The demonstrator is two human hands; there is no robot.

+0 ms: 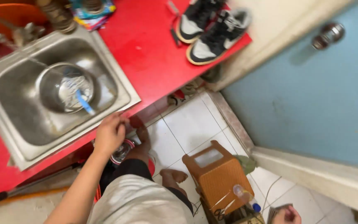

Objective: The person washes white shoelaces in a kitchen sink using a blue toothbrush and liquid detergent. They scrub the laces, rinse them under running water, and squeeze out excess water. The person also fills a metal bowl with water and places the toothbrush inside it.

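Item: small round glass-and-metal vessel with a red rim [123, 151], sitting low on the floor just below the near edge of the red countertop [154, 58], beside my bare foot [175, 176]. It is partly hidden by my left hand [110, 133], so its full shape I cannot tell. Judged handling: rigid, likely light, probably slick where shiny and breakable if it is glass; best taken by the rim or cupped round the wall, not pinched.

Left hand: reaching down over the counter's edge, fingers curled loosely together just above the vessel; whether they touch it I cannot tell.

Right hand [286, 215]: low at the near right edge of view, closed into a loose fist, well apart from the vessel; what it grips, if anything, I cannot tell.

Surroundings, working outward:
- Stainless steel sink [9, 124] set in the counter, to the left, holding a round steel bowl [48, 89] with a blue-handled brush [83, 103] in it.
- Pair of black, grey and white sneakers [212, 29] on the far end of the counter.
- Brown woven plastic stool [218, 174] on the white tiled floor [191, 124], to the right of my foot.
- Pale blue door [311, 99] with a metal knob [328, 35], far right.
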